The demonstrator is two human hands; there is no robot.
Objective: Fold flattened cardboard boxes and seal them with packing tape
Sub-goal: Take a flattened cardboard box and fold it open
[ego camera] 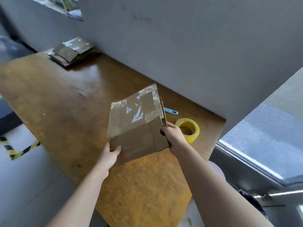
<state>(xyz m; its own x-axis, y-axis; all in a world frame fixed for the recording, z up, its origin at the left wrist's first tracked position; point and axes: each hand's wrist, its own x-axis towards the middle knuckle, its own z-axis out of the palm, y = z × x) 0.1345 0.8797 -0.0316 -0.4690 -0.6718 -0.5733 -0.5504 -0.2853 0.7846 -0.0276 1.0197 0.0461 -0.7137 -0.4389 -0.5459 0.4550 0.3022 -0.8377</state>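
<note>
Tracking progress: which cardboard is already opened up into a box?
The box gripped by the left hand and right hand; the stack at the far end lies flat.

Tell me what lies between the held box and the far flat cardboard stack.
Only bare tabletop lies between the box and the cardboard stack, seen in the head view.

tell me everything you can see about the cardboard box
The cardboard box is brown board, opened into a box shape. Its upper face carries shiny tape strips and torn white label scraps. A flap on its right side stands slightly loose. It is tilted over the wooden table. The left hand grips its lower near corner; the right hand grips the right flap edge.
</note>
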